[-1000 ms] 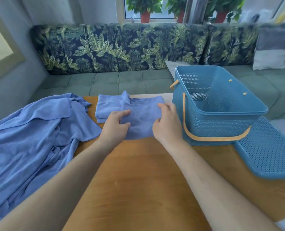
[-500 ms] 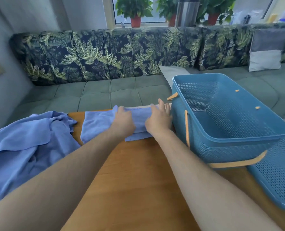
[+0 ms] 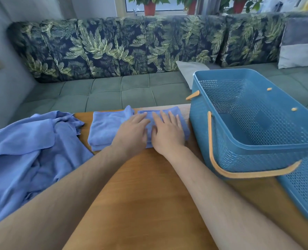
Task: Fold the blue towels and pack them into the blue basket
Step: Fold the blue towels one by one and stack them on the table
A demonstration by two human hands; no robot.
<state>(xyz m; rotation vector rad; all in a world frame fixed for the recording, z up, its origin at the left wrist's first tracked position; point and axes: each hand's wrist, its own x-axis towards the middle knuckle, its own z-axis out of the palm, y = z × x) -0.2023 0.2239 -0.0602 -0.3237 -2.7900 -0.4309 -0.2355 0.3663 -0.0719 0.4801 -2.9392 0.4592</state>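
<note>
A folded blue towel (image 3: 106,129) lies at the far edge of the wooden table (image 3: 146,204). My left hand (image 3: 131,134) and my right hand (image 3: 167,134) rest flat on its right part, side by side, fingers spread and pointing away from me. Neither hand grips the cloth. A heap of unfolded blue towels (image 3: 27,156) covers the table's left side. The blue perforated basket (image 3: 214,138) with an orange handle stands just right of my right hand, and nothing shows inside it.
The basket's blue perforated lid (image 3: 304,188) lies on the table at the right. Behind the table runs a green sofa (image 3: 113,91) with leaf-print back cushions and a grey-white pillow (image 3: 297,49). Potted plants stand on the windowsill.
The towel went from a wider sheet to a more compact fold. Both hands moved from pinching its near edge to lying flat on top, close together. The camera view shifted.
</note>
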